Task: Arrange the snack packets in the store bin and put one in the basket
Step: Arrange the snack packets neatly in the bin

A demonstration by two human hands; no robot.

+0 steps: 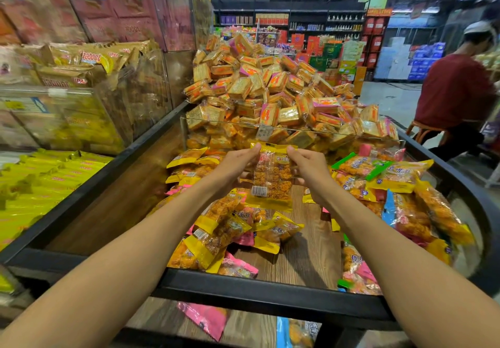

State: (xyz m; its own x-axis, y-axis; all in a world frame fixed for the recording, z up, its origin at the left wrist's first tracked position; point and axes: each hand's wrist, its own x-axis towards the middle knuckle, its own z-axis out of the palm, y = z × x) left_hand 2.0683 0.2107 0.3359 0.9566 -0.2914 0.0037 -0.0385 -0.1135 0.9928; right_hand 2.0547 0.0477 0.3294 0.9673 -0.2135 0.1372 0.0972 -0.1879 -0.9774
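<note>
Yellow snack packet (272, 178) pinched upright by left hand (234, 167) and right hand (311, 170) above store bin (243, 290); loose packets (224, 234) heaped inside bin.

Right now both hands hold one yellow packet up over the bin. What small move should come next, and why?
Probably lower the yellow packet onto the bare wooden floor of the bin just below it. The left hand and right hand pinch its top corners, so it hangs upright above the loose packets. No basket is in view, so arranging seems the nearer step.
</note>
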